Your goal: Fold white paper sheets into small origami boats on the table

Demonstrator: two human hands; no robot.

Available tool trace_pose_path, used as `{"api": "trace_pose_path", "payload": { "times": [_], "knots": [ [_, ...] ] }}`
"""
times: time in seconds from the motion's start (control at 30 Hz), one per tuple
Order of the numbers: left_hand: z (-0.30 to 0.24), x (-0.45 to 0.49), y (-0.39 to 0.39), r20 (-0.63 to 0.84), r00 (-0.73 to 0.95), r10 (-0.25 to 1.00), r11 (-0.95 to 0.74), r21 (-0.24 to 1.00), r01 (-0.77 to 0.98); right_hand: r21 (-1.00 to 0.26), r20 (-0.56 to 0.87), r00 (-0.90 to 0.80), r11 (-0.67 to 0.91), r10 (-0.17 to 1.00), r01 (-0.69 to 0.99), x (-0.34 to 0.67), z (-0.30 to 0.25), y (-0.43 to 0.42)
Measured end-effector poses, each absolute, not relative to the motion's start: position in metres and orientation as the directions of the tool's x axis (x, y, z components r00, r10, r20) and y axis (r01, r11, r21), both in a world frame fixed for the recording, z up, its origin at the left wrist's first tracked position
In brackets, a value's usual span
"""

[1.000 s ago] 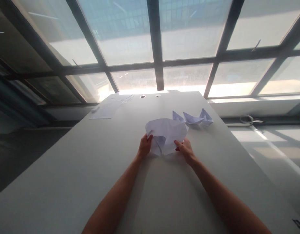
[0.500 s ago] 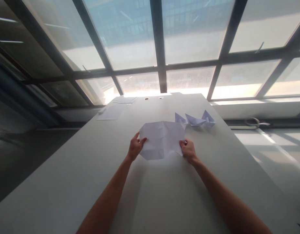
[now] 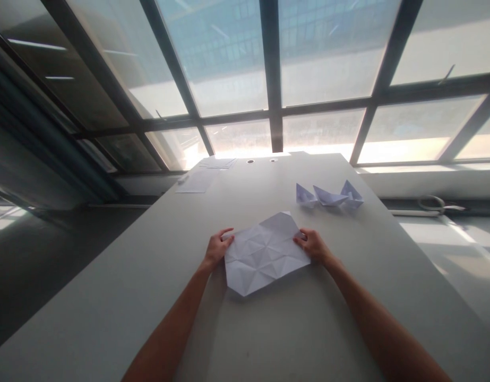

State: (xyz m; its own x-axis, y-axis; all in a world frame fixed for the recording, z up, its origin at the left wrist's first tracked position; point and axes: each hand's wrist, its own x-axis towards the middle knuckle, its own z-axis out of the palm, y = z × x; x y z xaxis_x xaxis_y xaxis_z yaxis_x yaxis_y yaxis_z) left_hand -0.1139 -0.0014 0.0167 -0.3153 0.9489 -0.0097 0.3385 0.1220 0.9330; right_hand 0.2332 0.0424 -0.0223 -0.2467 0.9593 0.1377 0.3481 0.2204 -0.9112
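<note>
A white sheet of paper point(image 3: 266, 252), creased in a star-like pattern and with folded or cut-looking corners, lies tilted low over the white table point(image 3: 245, 339). My left hand point(image 3: 218, 248) grips its left edge, thumb on top and index finger stretched past the edge. At the right edge, my right hand point(image 3: 313, 245) pinches the paper between thumb and fingers. The fingers beneath the sheet are hidden. Beyond my right hand stand several folded paper shapes, among them a boat-like paper piece point(image 3: 330, 197) in the middle.
Flat white sheets point(image 3: 195, 182) lie at the table's far left, with a small pale object point(image 3: 183, 179) on them. Two round holes, one of them a dark-rimmed cable hole point(image 3: 250, 161), sit near the far edge. Large windows point(image 3: 237, 138) stand behind.
The paper has come down and nearer to me and turned, its right side now higher in view. Its star-like creases now face up. Both hands still hold its edges.
</note>
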Motion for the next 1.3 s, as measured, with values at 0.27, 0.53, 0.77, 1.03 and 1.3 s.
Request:
{"api": "trace_pose_path", "payload": {
  "times": [0.27,0.53,0.77,1.03,1.3],
  "knots": [
    [0.022,-0.105,-0.018,0.342,-0.136,0.93,-0.066,0.517,0.853,-0.685,0.205,-0.213,0.295,0.955,0.666,0.231,-0.026,0.045],
    [0.036,-0.043,-0.006,-0.077,0.778,0.623,-0.749,0.229,0.622,-0.826,0.168,-0.248,0.274,0.954,0.492,0.231,-0.025,0.047],
    [-0.003,-0.037,-0.005,-0.046,0.512,0.858,-0.506,0.099,0.857,-0.976,-0.19,0.06,-0.182,0.98,-0.115,0.211,-0.014,0.032],
    [-0.012,-0.038,0.003,0.065,0.146,0.987,-0.149,0.036,0.988,-0.993,-0.11,-0.072,-0.106,0.991,0.06,0.153,-0.016,-0.011],
    [-0.014,-0.053,0.013,0.098,-0.094,0.991,0.09,0.05,0.995,-0.976,-0.031,-0.267,0.028,0.963,0.215,0.123,-0.017,-0.048]
  ]
}}
